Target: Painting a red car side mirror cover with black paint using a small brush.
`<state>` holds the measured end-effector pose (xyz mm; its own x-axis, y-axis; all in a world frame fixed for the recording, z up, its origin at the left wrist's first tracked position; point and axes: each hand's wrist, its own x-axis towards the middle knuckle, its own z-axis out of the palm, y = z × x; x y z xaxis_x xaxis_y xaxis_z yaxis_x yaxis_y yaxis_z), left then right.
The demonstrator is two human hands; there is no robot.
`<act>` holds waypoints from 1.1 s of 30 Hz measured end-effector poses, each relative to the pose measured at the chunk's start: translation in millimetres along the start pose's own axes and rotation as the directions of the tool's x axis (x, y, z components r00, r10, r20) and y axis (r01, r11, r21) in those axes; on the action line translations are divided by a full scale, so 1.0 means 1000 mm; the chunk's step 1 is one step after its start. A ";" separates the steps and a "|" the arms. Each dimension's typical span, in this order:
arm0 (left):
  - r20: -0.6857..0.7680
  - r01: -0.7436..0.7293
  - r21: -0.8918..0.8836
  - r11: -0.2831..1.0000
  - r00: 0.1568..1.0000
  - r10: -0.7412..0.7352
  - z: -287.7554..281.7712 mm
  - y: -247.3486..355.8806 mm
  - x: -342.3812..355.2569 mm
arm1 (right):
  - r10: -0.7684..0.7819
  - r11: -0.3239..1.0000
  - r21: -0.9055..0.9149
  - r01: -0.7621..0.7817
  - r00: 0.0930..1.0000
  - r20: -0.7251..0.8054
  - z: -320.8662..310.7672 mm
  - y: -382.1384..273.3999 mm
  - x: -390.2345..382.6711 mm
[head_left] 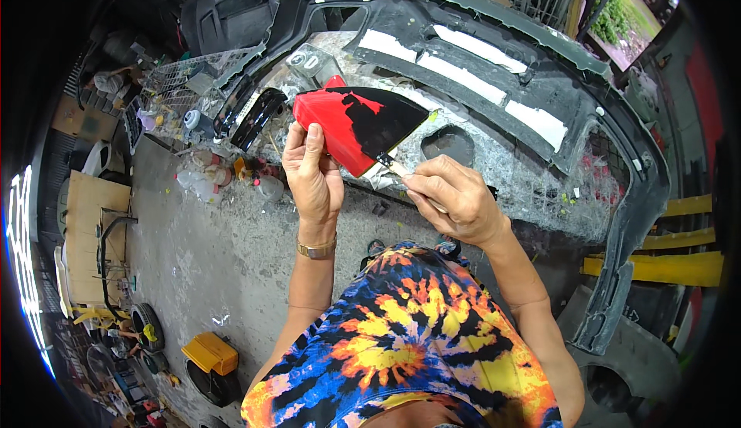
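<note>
My left hand (315, 172) grips a glossy red, roughly triangular panel (330, 128) by its near left edge, thumb on top. Black paint covers much of the panel's right part, with a ragged border against the red. Between the fingers and thumb of my right hand (463, 200) is a small paintbrush (395, 165) with a pale wooden handle. Its dark bristles touch the panel, or lie just over it, at the lower right edge; I cannot tell which. The panel is held above a paint-spattered bench (502, 185). My left fingertips are partly hidden behind the panel.
A large black bumper (617, 131) arches over the bench's far and right sides. A metal can (315, 61) stands behind the panel. A glossy black part (258, 119) and plastic bottles (202, 186) are to the left. A yellow stool-like object (214, 352) is on the floor.
</note>
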<state>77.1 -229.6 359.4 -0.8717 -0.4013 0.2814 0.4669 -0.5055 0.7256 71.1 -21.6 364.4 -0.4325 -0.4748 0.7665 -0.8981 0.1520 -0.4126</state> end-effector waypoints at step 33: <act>-0.075 -0.309 -0.053 0.949 0.949 0.305 0.024 0.002 -0.010 | 0.758 0.447 0.866 -0.224 0.609 -0.233 0.022 -0.016 -0.019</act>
<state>83.2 -208.0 372.7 -0.6738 -0.5926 0.4413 0.7209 -0.3961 0.5687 95.2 -34.1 345.0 -0.9627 0.0280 0.2693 -0.2357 -0.5762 -0.7826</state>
